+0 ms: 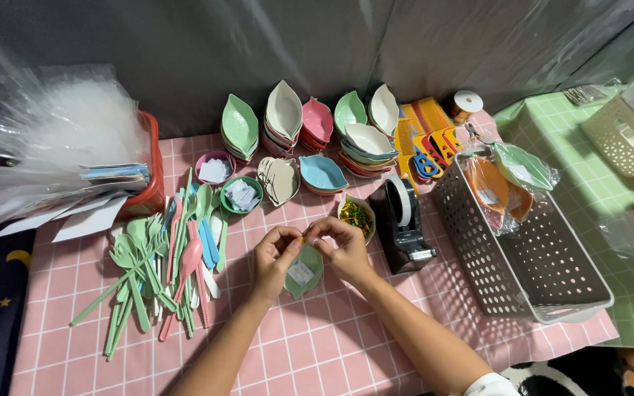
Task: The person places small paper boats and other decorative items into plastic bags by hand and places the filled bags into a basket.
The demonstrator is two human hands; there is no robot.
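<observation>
You worked over a pink checked tablecloth (317,345), with a heap of clear plastic wrapping (45,139) at the far left and a grey perforated plastic basket (530,264) at the right holding leaf dishes already bagged in film. Far across the cloth stood stacks of leaf-shaped plastic dishes in green, cream, pink and blue (310,125), and to your near left lay a loose pile of pastel plastic spoons and forks (159,257). A black tape dispenser (403,224) sat just right of your hands. Your left hand (274,258) and right hand (343,248) met at the middle of the cloth, both pinched narrow on something small and yellowish at the far tip of a wrapped green leaf-shaped dish (303,273), which lay on the cloth under and between them. The small cream bowl of yellow and green twist ties (357,215) stood just beyond your right knuckles; in my judgement a quick outward flick of that hand could have tipped it and scattered the ties. The dispenser crowded your right wrist as well. Open cloth lay only toward you, near the front edge; left, far and right were all taken.
</observation>
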